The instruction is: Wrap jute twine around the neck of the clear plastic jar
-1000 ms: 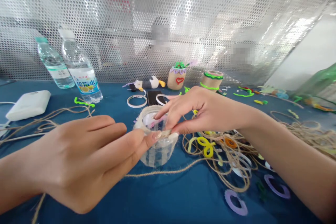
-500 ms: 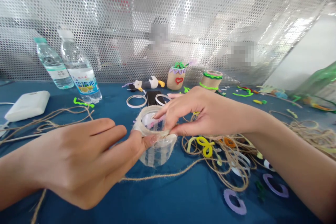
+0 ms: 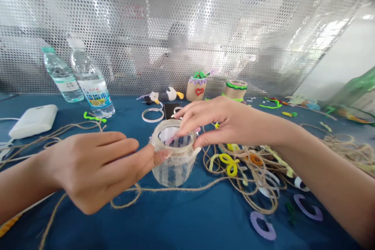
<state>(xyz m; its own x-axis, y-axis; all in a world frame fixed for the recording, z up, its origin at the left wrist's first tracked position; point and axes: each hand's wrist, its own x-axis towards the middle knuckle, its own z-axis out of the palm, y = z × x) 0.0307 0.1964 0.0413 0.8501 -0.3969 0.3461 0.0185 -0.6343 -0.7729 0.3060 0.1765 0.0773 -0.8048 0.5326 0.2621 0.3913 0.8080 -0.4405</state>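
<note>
A clear jar with pale strips down its side stands on the blue table in the middle. Twine is wound round its rim. On the left of the rim, my left hand presses thumb and finger against the jar's neck. My right hand grips the right side of the rim, thumb outside and fingers over the opening. A strand of twine crosses the table in front of the jar and loops below my left hand.
Tangled twine and pipe-cleaner pieces lie at the right. Two bottles and a white box stand at the left. Behind are a tape roll, a heart-decorated jar and another wrapped jar.
The jar now stands more upright. My left hand has shifted slightly left and up, uncovering a twine loop. My right hand's fingers have drawn partly out of the jar's mouth.
</note>
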